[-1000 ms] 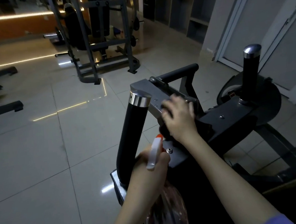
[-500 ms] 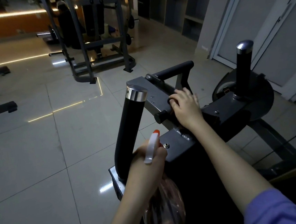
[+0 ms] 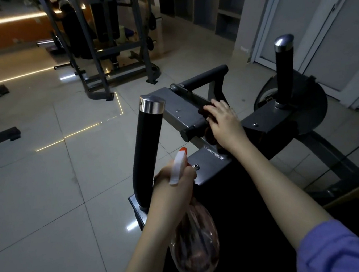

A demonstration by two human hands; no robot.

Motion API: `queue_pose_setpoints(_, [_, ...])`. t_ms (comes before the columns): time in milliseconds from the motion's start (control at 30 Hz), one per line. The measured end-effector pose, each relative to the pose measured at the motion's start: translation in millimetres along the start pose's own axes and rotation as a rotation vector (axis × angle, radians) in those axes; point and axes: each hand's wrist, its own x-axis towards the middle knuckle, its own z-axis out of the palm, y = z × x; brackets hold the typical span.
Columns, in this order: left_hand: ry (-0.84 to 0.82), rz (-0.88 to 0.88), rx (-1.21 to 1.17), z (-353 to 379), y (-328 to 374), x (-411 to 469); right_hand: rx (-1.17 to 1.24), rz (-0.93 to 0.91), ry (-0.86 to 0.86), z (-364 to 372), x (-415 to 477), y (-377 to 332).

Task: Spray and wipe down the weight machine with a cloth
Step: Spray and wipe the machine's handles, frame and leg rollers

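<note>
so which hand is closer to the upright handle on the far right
Right. The right hand rests on the frame, left of that handle; the left hand grips the spray bottle farther left and nearer the camera.

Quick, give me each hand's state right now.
Left hand: grips the spray bottle at its neck.
Right hand: fingers fairly flat, pressing the dark cloth onto the machine's grey frame.

Cloth [image 3: 204,112] mostly hidden under right hand [image 3: 224,121], spray bottle [image 3: 195,244] neck covered by left hand [image 3: 174,181], sleeve [image 3: 338,250] cut by bottom edge
</note>
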Motion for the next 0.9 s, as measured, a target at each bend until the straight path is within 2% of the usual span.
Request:
queue_pose_setpoints(233, [0.031,0.138,0.173,9,0,4,0.081,-0.039,0.118,-9,-59,7])
queue_pose_setpoints(333, [0.015,0.175,0.176,10,3,6,0.089,0.039,0.136,-16,-58,24])
queue_pose_setpoints(467, [0.001,0.214,0.165,13,15,10,0.071,0.236,0.225,-18,-52,34])
queue_pose_setpoints(567, [-0.033,0.213,0.145,20,28,16,0.041,0.164,0.220,-13,-64,24])
queue_pose_setpoints(700, [-0.079,0.235,0.090,30,44,32,0.130,0.032,0.261,-20,-83,37])
queue_pose_setpoints(900, [-0.134,0.349,0.085,45,87,56,0.063,0.084,0.340,-26,-68,57])
